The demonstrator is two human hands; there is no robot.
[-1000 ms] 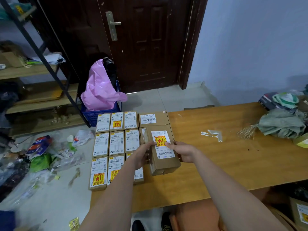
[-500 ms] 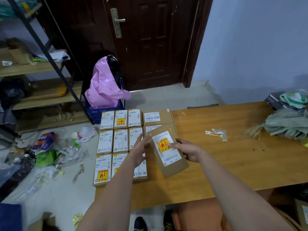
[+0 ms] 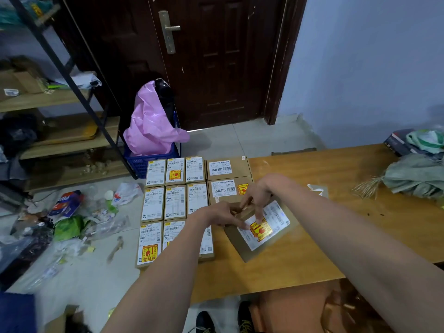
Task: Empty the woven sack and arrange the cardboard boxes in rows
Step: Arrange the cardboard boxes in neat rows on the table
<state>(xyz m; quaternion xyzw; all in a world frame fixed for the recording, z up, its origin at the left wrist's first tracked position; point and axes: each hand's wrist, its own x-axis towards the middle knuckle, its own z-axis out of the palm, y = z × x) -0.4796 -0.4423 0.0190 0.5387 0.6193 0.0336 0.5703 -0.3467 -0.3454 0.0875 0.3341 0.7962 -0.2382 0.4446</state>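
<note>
Cardboard box [image 3: 260, 230] now turned askew

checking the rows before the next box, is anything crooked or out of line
Yes. The box with the white label and red-yellow sticker lies turned at an angle to the straight grid of boxes, under both hands' fingers. The rest sit square in their rows.

Labelled cardboard boxes [image 3: 175, 202] lie flat in tidy rows; one skewed box [image 3: 260, 230] (red-yellow sticker up) alongside; the grey-green woven sack [image 3: 415, 176] lies crumpled far right.
</note>
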